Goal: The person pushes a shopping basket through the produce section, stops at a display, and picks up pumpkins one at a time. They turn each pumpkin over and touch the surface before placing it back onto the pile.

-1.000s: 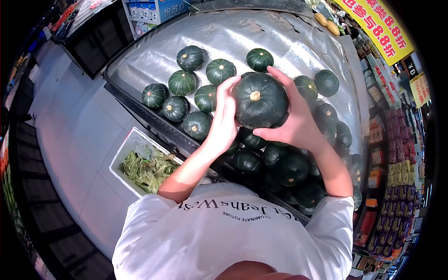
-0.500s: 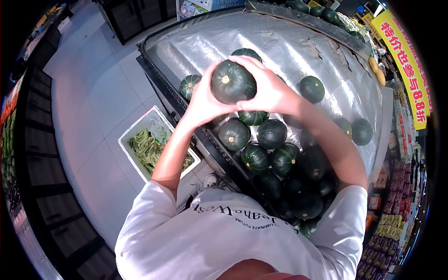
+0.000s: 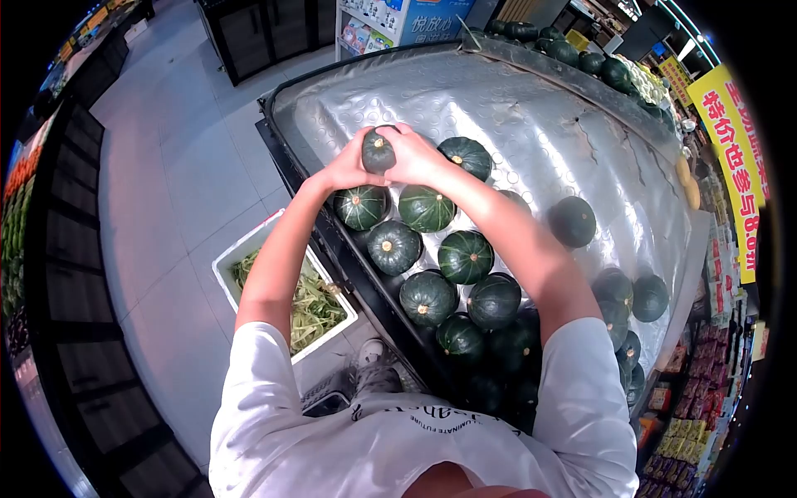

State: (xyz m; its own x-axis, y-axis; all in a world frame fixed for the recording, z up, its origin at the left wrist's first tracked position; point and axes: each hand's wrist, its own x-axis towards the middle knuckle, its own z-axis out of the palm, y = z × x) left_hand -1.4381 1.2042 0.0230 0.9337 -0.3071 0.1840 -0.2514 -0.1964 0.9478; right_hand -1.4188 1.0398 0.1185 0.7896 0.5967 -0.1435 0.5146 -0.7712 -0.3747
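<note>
A round dark green squash [image 3: 378, 151] with a pale stem end is held between both palms near the left edge of the display stand. My left hand [image 3: 349, 163] wraps its left side, and my right hand [image 3: 412, 156] curves around its right side. Just below my hands lie a striped squash [image 3: 360, 207] and another striped squash [image 3: 427, 207]. To the right of my right hand sits a further squash [image 3: 466, 158]. Several more squashes [image 3: 491, 300] spread down the stand toward my body, the lowest ones in shadow.
The stand's silver padded liner [image 3: 531, 124] stretches to the right, with a black rim [image 3: 278, 153] on the left. On the floor, a white foam box [image 3: 228, 274] holds green trimmings. Packaged goods [image 3: 697, 407] line the right side below a yellow sign [image 3: 730, 166].
My hands have carried the squash forward and lowered it toward the liner at the far left of the group. The view has shifted, showing more of the back.
</note>
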